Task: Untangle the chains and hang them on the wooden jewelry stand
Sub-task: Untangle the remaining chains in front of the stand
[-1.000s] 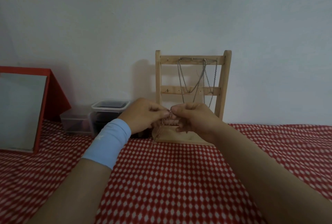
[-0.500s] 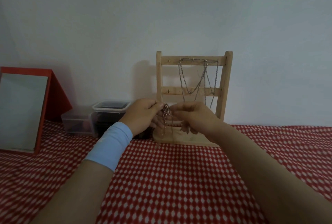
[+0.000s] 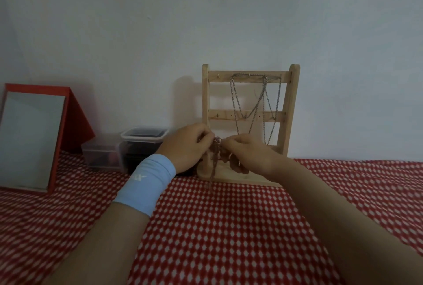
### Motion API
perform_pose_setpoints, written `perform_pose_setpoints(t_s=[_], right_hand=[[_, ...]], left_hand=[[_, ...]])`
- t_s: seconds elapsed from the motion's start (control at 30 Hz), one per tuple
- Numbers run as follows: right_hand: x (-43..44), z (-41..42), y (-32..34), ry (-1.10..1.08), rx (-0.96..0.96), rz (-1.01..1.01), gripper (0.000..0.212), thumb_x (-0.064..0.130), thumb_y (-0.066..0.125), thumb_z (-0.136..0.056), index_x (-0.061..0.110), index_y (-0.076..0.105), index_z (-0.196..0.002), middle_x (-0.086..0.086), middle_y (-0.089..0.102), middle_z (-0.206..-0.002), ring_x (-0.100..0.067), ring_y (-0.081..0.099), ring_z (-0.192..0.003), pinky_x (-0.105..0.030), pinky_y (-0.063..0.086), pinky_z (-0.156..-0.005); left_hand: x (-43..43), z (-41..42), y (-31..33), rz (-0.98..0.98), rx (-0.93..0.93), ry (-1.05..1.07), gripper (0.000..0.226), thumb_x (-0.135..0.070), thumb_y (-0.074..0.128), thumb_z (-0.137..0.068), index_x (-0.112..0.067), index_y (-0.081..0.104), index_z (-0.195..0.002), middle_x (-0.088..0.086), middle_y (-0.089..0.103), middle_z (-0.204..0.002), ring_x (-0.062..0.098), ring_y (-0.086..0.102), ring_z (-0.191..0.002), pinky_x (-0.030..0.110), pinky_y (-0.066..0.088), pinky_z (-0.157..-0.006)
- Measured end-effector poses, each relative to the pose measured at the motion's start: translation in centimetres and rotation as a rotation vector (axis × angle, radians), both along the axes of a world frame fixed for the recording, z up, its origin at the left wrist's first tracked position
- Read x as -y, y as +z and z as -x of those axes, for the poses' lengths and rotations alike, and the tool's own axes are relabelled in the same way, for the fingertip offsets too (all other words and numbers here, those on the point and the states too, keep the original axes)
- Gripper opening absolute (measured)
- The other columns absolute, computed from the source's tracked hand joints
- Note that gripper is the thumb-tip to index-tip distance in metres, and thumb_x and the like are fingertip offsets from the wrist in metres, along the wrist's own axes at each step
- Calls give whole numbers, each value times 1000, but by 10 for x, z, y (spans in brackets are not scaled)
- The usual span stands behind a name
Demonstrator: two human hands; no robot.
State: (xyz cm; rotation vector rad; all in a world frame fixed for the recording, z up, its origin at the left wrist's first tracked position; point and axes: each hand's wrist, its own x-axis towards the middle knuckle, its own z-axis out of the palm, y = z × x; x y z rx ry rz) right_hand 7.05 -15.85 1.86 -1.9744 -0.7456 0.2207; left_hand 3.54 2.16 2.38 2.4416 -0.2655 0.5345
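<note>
Pale wooden ladder-shaped jewelry stand is standing upright on the checkered cloth against the wall. Thin silver metal chains are hanging looped from its top-rail hooks. A tangled pinkish-brown chain bundle is dangling in front of the stand's base, strands trailing down.

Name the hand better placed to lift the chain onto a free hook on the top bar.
Probably the left hand: it sits below the free hook at the stand's left end. The right hand is under hooks already holding silver chains. Both pinch the tangled chain.
</note>
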Motion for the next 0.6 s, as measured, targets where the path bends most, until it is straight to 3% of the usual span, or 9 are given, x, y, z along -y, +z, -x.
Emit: perform_pose_setpoints(t_s=[0.13,0.23,0.37,0.5,0.6], right_hand=[[-5,0,-1,-134,75,-60,45,30,40,-109,8,65,-79,7,68,-65,-11,58,-58,-33,53,-58],[-4,-7,-3,-271,171,-111,39,34,51,-106,15,76,-84,1,77,-78,-10,67,-69,-44,61,-74],[-4,-10,-6,-168,-185,-342,37,33,54,-105,4,74,-92,-10,75,-83,-22,69,-76,-40,57,-80],[-1,-13,-4,55,-457,-464,37,36,45,-107,20,53,-75,2,57,-74,-14,54,-66,-33,48,-73],[4,-14,-4,74,-418,-389,37,36,49,-106,19,55,-74,2,57,-75,-13,54,-65,-33,50,-72]], left_hand=[[0,0,2,30,-122,-5,31,-32,36,-104,-22,53,-80,-4,60,-75,14,58,-71,32,50,-70],[-4,0,1,127,-267,-88,36,-32,35,-105,-11,58,-87,1,60,-76,17,58,-72,44,53,-85],[-8,-2,-2,189,-265,-144,33,-29,39,-105,-12,64,-92,0,64,-82,18,61,-84,47,52,-95],[-5,-2,-2,701,-300,-258,33,-24,37,-105,-5,64,-99,8,67,-93,23,63,-89,50,47,-103],[-8,-3,-4,983,-354,-391,31,-23,36,-105,-11,62,-91,9,67,-96,22,60,-89,44,48,-96]])
